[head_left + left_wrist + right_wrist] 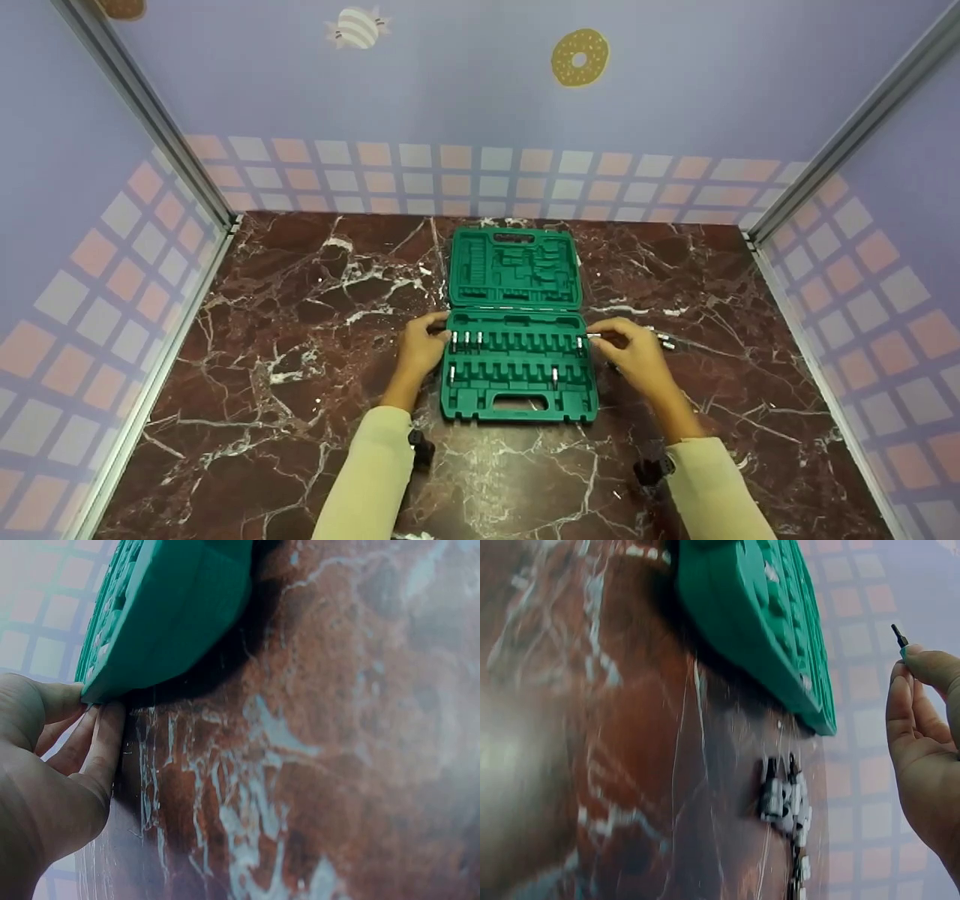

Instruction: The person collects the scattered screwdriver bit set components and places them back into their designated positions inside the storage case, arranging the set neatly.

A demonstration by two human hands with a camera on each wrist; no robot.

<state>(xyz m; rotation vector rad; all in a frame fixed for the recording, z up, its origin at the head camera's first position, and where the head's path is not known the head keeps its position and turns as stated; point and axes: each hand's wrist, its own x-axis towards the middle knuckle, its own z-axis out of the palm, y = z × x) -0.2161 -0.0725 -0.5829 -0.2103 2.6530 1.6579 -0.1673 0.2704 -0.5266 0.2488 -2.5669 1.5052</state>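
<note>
A green plastic tool case (517, 405) lies unfolded on the table, its lid (517, 300) laid back towards the rear wall. My left hand (421, 346) grips the left edge of the case, thumb at the rim and fingers against the side. Between thumb and fingertips, my right hand (631, 349) pinches a small socket bit (900, 637) with a dark tip, at the right edge of the case. Three socket bits (466, 341) stand at the left of the upper row, and another (580, 346) at its right end. Two more sit in the lower row, one on the right (555, 376).
Several loose socket bits (780, 802) lie in a cluster on the table to the right of the case, partly behind the right hand in the head view. The dark red marbled table (300, 450) is bounded by patterned walls (465, 97) at the back and sides.
</note>
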